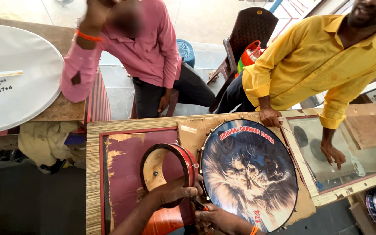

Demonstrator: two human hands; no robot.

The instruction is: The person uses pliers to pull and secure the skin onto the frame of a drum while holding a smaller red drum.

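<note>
Bright daylight comes from the far side, washing out the pale floor (205, 19). Soft glare lies on the glass panel (327, 152) at right. The near left corner falls into deep shadow. Wide-angle distortion bends the edges; focus stays sharp overall.

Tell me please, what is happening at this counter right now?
The person's left hand grips the rim of a small red drum frame lying on the wooden counter. The right hand holds a small tool with an orange handle at the edge of a large round drum head printed with a lion. Across the counter, a person in a yellow shirt leans on it, and a person in a pink shirt stands beside.
</note>
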